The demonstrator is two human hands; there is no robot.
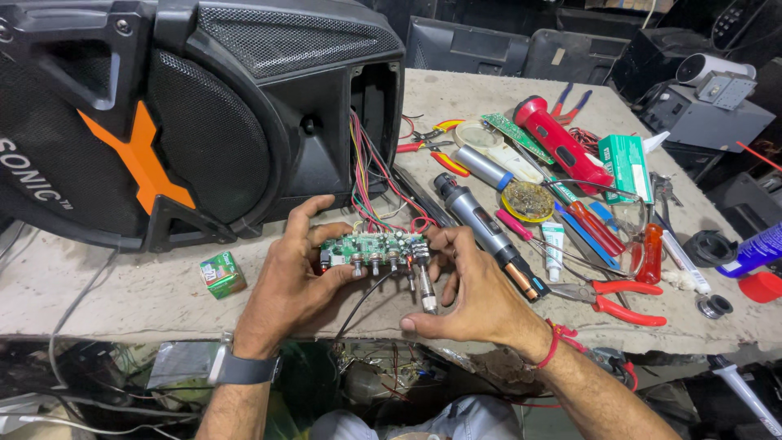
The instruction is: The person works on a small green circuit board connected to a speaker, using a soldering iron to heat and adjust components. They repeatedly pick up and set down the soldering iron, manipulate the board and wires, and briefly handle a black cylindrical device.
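Two hands hold one small green circuit board (373, 247) above the front edge of the workbench (122, 285), just in front of the big black speaker cabinet (195, 106). The left hand (295, 277) grips the board at its left end, with the thumb on the upper side and the other fingers curled under it. The right hand (468, 297) holds the right end, its fingers half open around the board's edge and around a metal plug (427, 292) that hangs down from it. A bundle of coloured wires (366, 175) runs from the board into the open side of the cabinet, so it seems wise to keep the board close to the cabinet and not to pull, and to hold it by the edges only. Both wrists rest low near the front edge, palms turned toward each other. A small green box (221, 274) lies to the left, and red pliers (623, 300) lie to the right.
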